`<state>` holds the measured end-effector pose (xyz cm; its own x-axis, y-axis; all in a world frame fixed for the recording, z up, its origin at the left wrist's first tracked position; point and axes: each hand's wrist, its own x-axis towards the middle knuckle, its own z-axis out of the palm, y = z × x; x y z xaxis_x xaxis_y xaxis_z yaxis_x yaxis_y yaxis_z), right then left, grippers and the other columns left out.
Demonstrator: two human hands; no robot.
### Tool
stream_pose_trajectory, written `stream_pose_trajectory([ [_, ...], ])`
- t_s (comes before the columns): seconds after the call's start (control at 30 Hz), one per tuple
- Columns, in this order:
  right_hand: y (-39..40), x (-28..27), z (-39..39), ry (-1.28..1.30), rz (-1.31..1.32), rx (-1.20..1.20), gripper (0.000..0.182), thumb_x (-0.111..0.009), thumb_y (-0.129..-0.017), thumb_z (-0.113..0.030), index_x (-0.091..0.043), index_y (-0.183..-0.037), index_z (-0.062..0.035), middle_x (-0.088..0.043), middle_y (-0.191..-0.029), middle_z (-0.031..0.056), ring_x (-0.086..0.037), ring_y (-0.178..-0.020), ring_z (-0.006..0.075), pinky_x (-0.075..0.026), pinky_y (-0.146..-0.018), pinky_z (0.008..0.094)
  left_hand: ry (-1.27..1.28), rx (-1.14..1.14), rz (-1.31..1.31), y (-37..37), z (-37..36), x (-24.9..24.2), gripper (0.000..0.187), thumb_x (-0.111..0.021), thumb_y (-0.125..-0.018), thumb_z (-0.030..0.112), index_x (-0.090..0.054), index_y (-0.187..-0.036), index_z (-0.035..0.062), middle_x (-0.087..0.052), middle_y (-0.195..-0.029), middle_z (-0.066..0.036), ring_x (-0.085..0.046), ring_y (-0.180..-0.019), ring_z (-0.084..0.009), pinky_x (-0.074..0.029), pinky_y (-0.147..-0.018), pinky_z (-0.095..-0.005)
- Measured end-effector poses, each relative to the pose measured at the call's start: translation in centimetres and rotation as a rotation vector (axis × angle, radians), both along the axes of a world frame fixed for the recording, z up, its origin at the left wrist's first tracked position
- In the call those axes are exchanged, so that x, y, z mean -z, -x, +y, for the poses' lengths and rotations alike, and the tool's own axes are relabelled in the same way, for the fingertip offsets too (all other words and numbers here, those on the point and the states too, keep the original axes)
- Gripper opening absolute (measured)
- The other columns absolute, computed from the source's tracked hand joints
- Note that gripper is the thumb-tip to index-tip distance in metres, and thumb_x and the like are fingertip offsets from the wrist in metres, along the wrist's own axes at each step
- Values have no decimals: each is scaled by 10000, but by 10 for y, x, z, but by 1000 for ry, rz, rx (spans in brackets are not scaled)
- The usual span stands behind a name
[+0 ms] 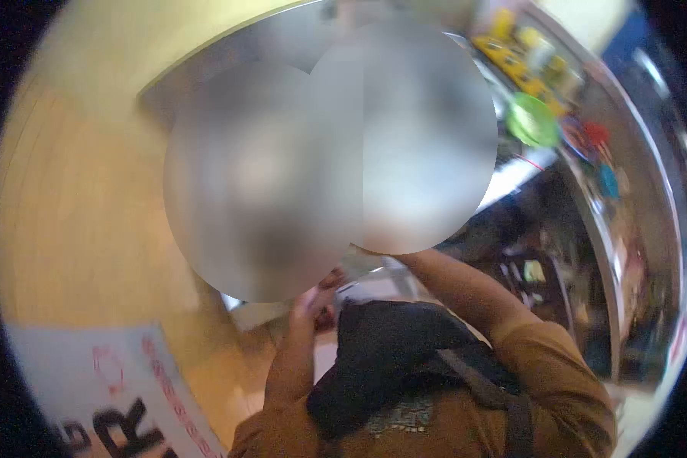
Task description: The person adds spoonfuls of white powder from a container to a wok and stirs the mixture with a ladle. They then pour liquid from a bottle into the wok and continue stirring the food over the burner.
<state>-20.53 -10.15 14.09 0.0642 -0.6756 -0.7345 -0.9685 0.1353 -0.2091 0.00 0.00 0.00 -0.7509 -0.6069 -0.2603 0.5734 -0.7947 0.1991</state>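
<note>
My left hand [322, 299] is partly visible in front of my body, near a pale, flat-looking surface [378, 284]. Motion smear and a round blurred patch keep me from telling how its fingers are set or whether they hold anything. My right forearm [469, 294] reaches inward from the right side. That arm ends under a second blurred patch, so the fingers of my right hand [375, 238] are hidden. Whatever lies between the hands is covered too. A black cloth or bag [404, 347] lies across my brown shirt.
A green bowl [533, 120] stands on the counter at upper right, near a yellow rack [511, 65] and small red and blue items. Dark shelving [542, 282] sits below. A white sign with large black letters [99, 389] is at lower left, beside a tan surface [84, 214].
</note>
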Motion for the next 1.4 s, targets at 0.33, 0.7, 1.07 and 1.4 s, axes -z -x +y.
stream_pose_trajectory([
  [0.33, 127, 283, 258, 136, -717, 545, 632, -438, -913, -532, -434, -1348, -74, -503, -1321, 157, -474, -1205, 284, -334, -1029, 423, 176, 480, -976, 26, -44, 28, 796, -613, -819, 501, -294, -1394, 51, -371, -1370, -182, -421, -1197, -323, -336, -1014, -471],
  [0.7, 297, 195, 576, 239, 174, 1699, 651, -565, -846, -508, -508, -1273, -20, -555, -1214, 240, -543, -1120, 372, -427, -951, 421, 1080, 1065, -1235, 257, 1, -27, 784, -549, -876, 497, -267, -1411, -1, -311, -1428, -209, -321, -1306, -299, -264, -1074, -401],
  [1.07, 581, 7, 480, 857, 417, 1671, 956, -703, -711, -574, -254, -1450, -166, -191, -1437, 335, -251, -1341, 427, -289, -1079, 448, 2477, 667, -467, 497, 66, -20, 608, -593, -823, 442, -503, -1267, 36, -355, -1406, -221, -246, -1340, -411, -183, -1083, -519],
  [1.4, 919, 67, 366, 652, 441, 1451, 974, -735, -683, -538, -241, -1443, -181, -308, -1390, 328, -395, -1252, 428, -377, -1014, 441, 2222, 870, -916, 520, 80, -25, 576, -624, -790, 480, -579, -1191, 69, -493, -1298, -190, -352, -1285, -403, -207, -1052, -582],
])
